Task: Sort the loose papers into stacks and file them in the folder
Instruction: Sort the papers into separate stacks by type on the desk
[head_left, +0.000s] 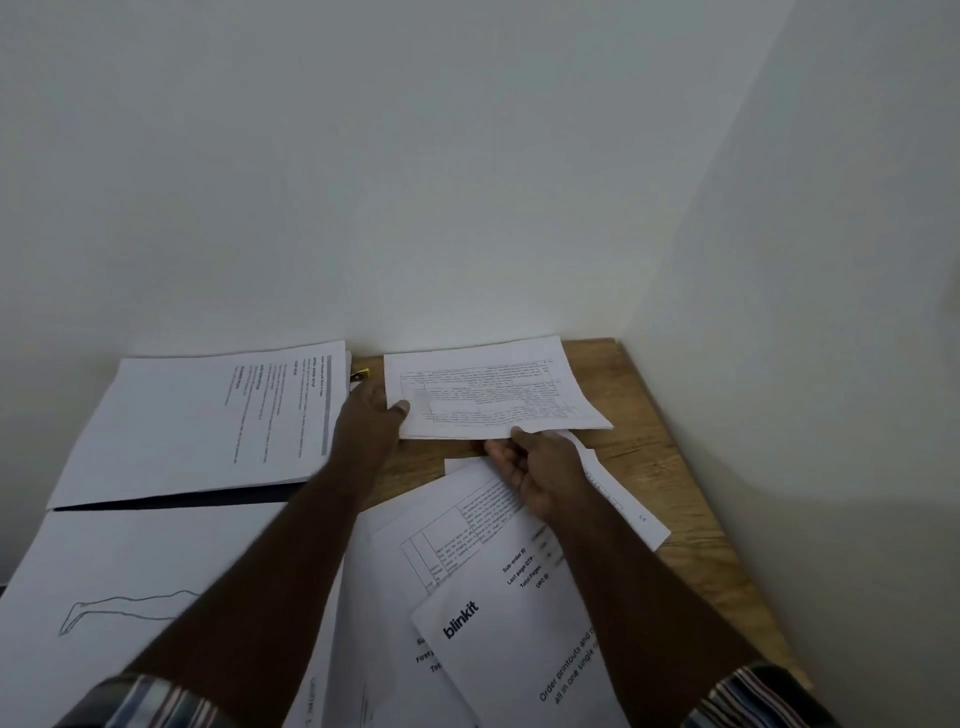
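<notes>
Your hands both meet at the small stack of table-printed sheets (493, 389) lying at about 12 o'clock on the table (670, 467), close to the wall. Your left hand (371, 415) comes in from 9 o'clock of that stack, its thumb pressed on the top sheet's near-left corner; the other fingers are hidden under or behind the paper, so whether they curl beneath it is hard to tell, though it looks like a pinch. Your right hand (535, 470) grasps the stack's near edge from 6 o'clock, thumb on top and curled fingers below.

Just beneath your right hand, toward 5 o'clock, loose papers (467, 540) overlap in a fan, one with a printed grid of text. On top of them at 6 o'clock sits a sheet marked "blinkit" (498, 639), tilted. At 9 o'clock of the held stack lies a thicker pile of printed pages (208, 421), resting on what seems to be a dark folder (171, 500), of which only a thin edge shows. At 7 o'clock is a sheet with a line drawing (104, 587). A small yellow object (360, 373) peeks out between the big pile and the held stack. Striped sleeves (748, 696) show at the bottom corners.
</notes>
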